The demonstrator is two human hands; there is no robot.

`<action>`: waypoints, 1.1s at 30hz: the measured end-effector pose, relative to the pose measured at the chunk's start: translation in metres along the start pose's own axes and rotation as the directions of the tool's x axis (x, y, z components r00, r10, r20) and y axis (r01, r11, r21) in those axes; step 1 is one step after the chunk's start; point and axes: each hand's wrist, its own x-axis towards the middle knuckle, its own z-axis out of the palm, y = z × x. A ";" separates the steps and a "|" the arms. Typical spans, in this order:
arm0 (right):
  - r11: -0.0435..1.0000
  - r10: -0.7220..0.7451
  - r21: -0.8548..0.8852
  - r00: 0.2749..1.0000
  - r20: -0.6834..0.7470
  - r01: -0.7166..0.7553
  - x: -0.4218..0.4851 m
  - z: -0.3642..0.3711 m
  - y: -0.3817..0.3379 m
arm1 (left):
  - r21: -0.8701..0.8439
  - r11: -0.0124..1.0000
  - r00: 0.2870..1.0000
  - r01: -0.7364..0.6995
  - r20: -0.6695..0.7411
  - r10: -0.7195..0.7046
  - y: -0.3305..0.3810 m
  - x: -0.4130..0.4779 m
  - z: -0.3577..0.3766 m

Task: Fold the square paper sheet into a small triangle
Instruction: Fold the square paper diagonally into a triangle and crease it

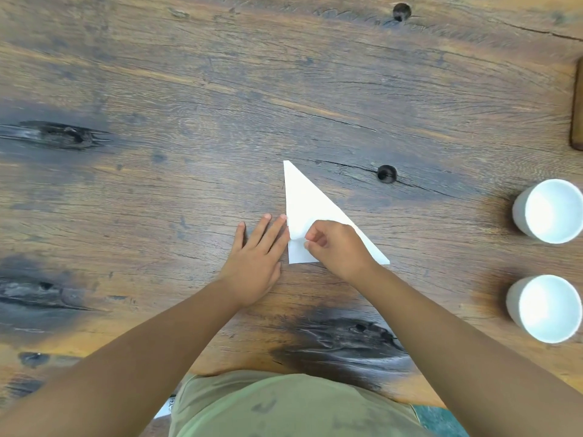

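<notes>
A white paper sheet [304, 203], folded into a triangle, lies flat on the wooden table [189, 105] near the middle. Its long edge runs from a far point down to the right. My left hand [255, 260] rests flat on the table with fingers spread, its fingertips touching the paper's left edge. My right hand [339, 247] lies over the paper's near part and pinches a curled-up flap of the paper between thumb and fingers. The near edge of the paper is partly hidden under this hand.
Two white cups [550, 211] [544, 307] stand at the right side of the table. A dark wooden object [578, 105] pokes in at the right edge. Knot holes [387, 174] mark the table top. The near table edge runs just before my body.
</notes>
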 end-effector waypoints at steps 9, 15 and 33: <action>0.999 -0.032 0.012 0.998 0.060 0.031 -0.002 0.003 0.001 | -0.061 0.998 0.999 -0.013 -0.035 0.011 -0.004 0.000 -0.004; 0.997 -0.046 -0.052 0.997 0.062 0.050 -0.005 0.005 -0.002 | -0.150 0.989 0.995 0.019 -0.096 -0.034 -0.005 0.003 -0.006; 0.903 -0.240 -0.389 0.965 -0.107 0.182 -0.018 -0.004 0.004 | 0.023 0.996 0.994 -0.088 -0.058 0.089 0.021 0.001 -0.010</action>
